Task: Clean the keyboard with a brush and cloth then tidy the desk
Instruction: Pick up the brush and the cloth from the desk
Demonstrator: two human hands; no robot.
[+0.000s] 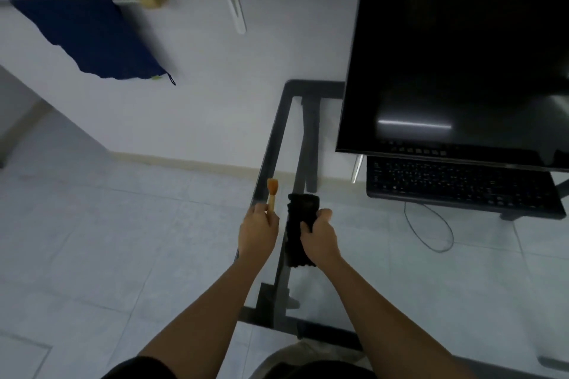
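My left hand (258, 229) grips the wooden handle of a small brush (272, 192), its orange bristles pointing up. Just to its right, my right hand (318, 232) grips a black cloth (300, 224) that hangs down from my fist. Both hands are over the left edge of the glass desk (385, 255). The black keyboard (462, 188) lies on the desk to the right, partly under the dark monitor (462, 49), well away from both hands.
A thin cable (431, 231) loops on the glass in front of the keyboard. The desk's dark metal frame (277, 144) runs along its left edge. On the wall at the left a blue towel (92, 37) hangs from a rail. Pale floor tiles lie below.
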